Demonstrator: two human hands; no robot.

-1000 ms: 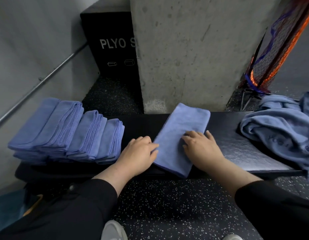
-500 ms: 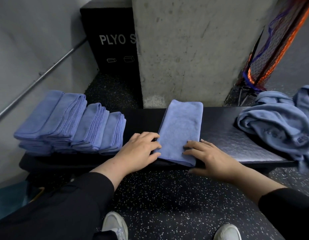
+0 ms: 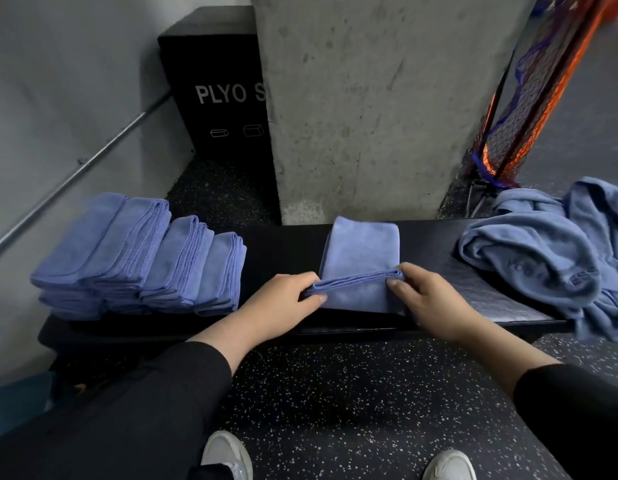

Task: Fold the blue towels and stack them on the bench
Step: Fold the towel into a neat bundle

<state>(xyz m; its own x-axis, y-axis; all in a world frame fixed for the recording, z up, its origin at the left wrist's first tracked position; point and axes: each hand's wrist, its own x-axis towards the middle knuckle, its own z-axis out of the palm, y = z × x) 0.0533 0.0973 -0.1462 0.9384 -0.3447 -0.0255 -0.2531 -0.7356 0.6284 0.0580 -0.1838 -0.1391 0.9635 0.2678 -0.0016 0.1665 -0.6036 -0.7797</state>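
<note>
Both hands, flat on the towel (image 3: 361,252) a second ago, now pinch its near edge: left hand (image 3: 283,297), right hand (image 3: 428,299) lifting it mid-bench (image 3: 491,289). Final fold starting; stack (image 3: 138,254) waits left.

Pretty much everything here is blue or black. The towel (image 3: 359,258) is a soft periwinkle blue, same as the folded stack (image 3: 138,254) and the heap (image 3: 542,258), which has faint darker lettering on it. The bench (image 3: 480,292) is glossy black with a grey sheen. The floor (image 3: 352,393) is black with tiny white speckles. The sleeves (image 3: 155,403) are plain black and the shoes (image 3: 449,465) whitish grey. The box (image 3: 214,98) is black with white "PLYO" lettering, the pillar (image 3: 369,98) is mottled grey concrete, and the net (image 3: 529,109) is orange, blue and black.
</note>
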